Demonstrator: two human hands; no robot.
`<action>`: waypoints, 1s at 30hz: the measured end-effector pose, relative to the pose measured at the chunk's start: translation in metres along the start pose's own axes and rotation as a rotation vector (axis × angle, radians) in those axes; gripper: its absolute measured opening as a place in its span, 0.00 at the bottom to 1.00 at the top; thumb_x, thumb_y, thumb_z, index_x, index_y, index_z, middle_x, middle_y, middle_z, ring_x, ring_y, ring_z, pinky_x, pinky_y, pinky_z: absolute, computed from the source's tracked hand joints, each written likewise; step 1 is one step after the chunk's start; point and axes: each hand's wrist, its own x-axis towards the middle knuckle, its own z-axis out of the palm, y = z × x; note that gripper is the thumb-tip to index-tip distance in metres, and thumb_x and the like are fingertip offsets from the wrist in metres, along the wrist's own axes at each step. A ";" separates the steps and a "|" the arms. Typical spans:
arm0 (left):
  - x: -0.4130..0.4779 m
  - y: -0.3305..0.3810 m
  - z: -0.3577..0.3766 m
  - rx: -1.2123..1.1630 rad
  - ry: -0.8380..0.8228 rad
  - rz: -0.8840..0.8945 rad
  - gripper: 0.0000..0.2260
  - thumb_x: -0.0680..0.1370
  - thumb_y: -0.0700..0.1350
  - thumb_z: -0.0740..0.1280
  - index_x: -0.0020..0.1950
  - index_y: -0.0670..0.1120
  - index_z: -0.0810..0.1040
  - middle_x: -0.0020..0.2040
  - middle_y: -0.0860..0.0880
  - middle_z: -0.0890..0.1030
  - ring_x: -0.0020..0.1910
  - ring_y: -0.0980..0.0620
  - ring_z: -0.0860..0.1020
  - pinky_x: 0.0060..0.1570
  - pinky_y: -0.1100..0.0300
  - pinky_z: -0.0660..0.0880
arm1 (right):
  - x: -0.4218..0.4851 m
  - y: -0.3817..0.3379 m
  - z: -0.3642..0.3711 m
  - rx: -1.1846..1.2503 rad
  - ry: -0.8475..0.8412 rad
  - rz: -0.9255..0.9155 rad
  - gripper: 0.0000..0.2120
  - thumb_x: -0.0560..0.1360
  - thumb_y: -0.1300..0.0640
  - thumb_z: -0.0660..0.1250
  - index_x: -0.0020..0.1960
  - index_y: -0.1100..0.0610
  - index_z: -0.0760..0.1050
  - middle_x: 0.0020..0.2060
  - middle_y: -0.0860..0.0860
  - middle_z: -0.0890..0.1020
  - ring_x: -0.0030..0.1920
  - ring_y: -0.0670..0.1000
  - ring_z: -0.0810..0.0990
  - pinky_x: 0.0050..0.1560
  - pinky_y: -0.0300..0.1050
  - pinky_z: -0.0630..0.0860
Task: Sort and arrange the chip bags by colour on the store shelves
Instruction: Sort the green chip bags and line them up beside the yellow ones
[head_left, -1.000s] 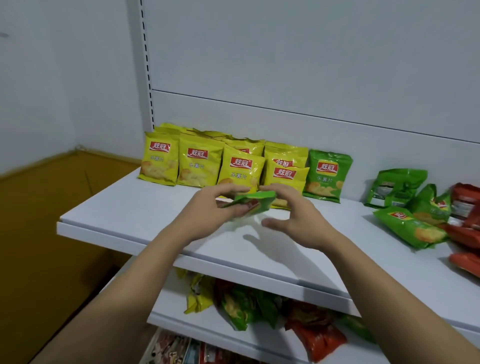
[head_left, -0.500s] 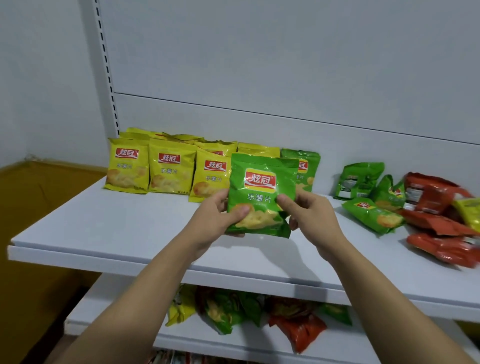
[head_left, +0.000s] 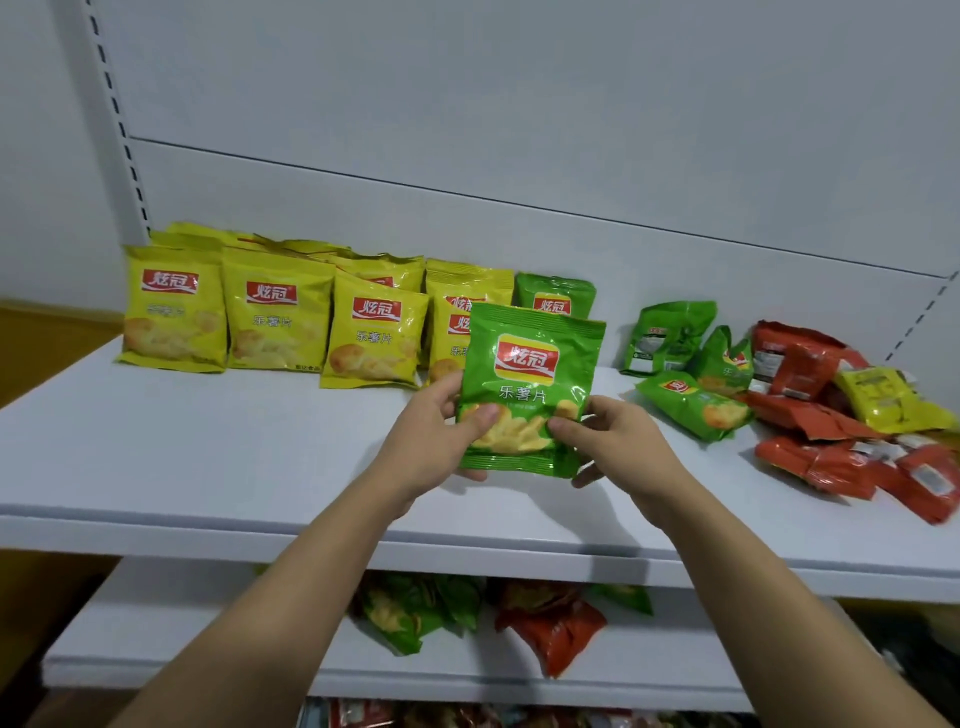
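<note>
I hold a green chip bag (head_left: 527, 364) upright over the white shelf (head_left: 218, 467), its front facing me. My left hand (head_left: 434, 441) pinches its lower left edge and my right hand (head_left: 618, 441) pinches its lower right edge. Behind it a row of yellow chip bags (head_left: 275, 312) stands against the back panel, with one green bag (head_left: 556, 293) standing at the row's right end. To the right, loose green bags (head_left: 691, 400) lie in a heap beside red bags (head_left: 810, 415) and one yellow bag (head_left: 883, 397).
A lower shelf (head_left: 208, 654) holds mixed green bags (head_left: 410, 610) and red bags (head_left: 550, 623). More packets show on a shelf below that. A slotted upright (head_left: 117, 124) runs up the left side. Brown floor lies at far left.
The green bag was flat between my hands, then turned upright to face me. It now sits slightly further back toward the standing green bag, and the view has shifted right.
</note>
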 end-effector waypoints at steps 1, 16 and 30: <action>0.000 0.000 -0.001 0.021 -0.011 -0.005 0.14 0.78 0.41 0.67 0.57 0.60 0.76 0.55 0.48 0.81 0.49 0.49 0.82 0.33 0.50 0.81 | 0.001 0.001 0.000 -0.033 -0.018 0.000 0.06 0.74 0.55 0.71 0.49 0.56 0.80 0.41 0.57 0.84 0.37 0.53 0.82 0.35 0.47 0.79; 0.050 -0.009 0.032 0.579 0.147 -0.022 0.21 0.75 0.50 0.71 0.66 0.51 0.72 0.53 0.54 0.79 0.46 0.56 0.80 0.53 0.51 0.78 | 0.070 0.043 -0.064 -0.072 0.246 -0.025 0.03 0.73 0.54 0.73 0.44 0.52 0.80 0.40 0.53 0.85 0.43 0.57 0.83 0.43 0.58 0.79; 0.071 0.007 0.068 1.364 0.212 0.075 0.21 0.77 0.58 0.64 0.68 0.53 0.69 0.65 0.52 0.74 0.64 0.49 0.70 0.58 0.53 0.71 | 0.186 0.041 -0.073 -0.459 0.124 0.005 0.15 0.71 0.49 0.71 0.50 0.56 0.72 0.43 0.53 0.81 0.40 0.56 0.82 0.42 0.56 0.82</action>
